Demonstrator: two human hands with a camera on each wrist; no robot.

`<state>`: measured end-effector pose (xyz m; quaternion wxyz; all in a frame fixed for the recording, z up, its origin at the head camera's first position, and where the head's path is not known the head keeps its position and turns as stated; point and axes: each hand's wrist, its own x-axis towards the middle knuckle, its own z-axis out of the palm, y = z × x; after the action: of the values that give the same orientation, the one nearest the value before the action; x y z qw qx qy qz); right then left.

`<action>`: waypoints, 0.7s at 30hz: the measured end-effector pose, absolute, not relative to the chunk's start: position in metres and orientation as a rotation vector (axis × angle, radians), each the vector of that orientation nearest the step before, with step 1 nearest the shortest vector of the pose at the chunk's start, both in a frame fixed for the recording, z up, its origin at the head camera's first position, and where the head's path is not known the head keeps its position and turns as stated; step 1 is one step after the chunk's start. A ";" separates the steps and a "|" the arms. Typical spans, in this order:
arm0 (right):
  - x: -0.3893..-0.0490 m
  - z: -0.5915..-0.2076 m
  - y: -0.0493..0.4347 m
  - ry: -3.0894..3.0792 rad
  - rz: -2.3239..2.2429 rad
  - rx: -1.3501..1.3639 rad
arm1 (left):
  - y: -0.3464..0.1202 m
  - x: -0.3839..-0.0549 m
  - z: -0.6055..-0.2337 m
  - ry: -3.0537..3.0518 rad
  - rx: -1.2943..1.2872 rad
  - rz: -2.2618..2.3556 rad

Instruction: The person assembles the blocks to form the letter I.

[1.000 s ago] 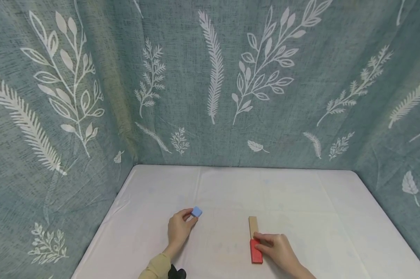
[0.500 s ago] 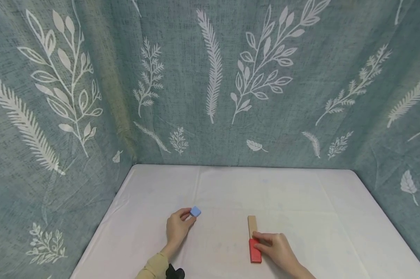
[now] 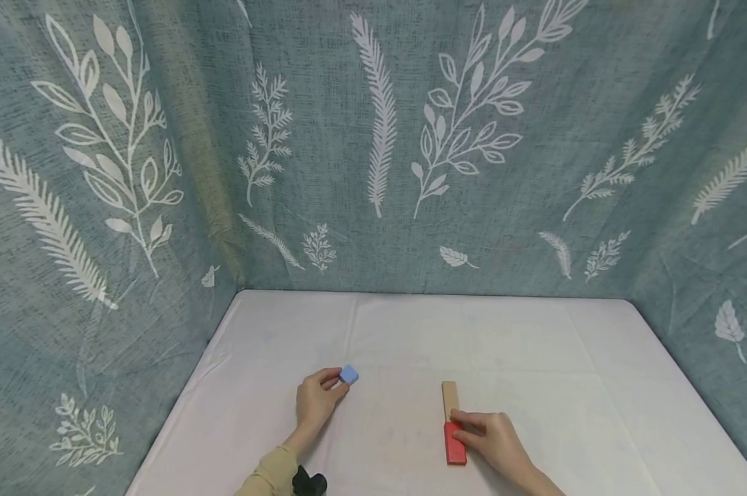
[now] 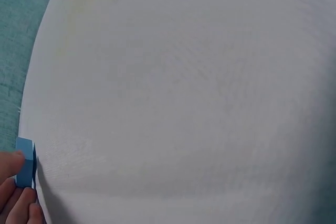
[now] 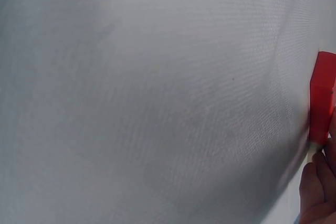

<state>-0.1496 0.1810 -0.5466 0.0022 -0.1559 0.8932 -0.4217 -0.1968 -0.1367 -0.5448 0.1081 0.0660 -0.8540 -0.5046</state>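
In the head view my left hand [image 3: 317,401] pinches a small blue block [image 3: 349,375] by its edge, between thumb and fingers. The left wrist view shows the same blue block [image 4: 24,166] with the thumb on one side and curled fingers below. Right of centre, my right hand [image 3: 496,441] grips a flat red block [image 3: 454,451] on the white table. A narrow wood-coloured block [image 3: 449,396] extends in line from the red one's far end; whether they touch or overlap I cannot tell. In the right wrist view the red block [image 5: 321,98] shows above the fingertips [image 5: 313,179].
A white cloth [image 3: 404,337] covers the table. Green curtains [image 3: 323,138] with pale leaf prints hang along its back and sides. A black object [image 3: 309,482] shows by the left sleeve [image 3: 270,472] at the bottom edge.
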 end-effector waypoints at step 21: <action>-0.149 -0.546 0.180 2.802 -1.354 -0.520 | -0.137 -0.211 -0.524 -2.500 0.059 -1.576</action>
<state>-0.1491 0.1803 -0.5455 -0.0069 -0.1648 0.8881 -0.4291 -0.2112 -0.1373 -0.5238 0.0925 0.0198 -0.8421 -0.5309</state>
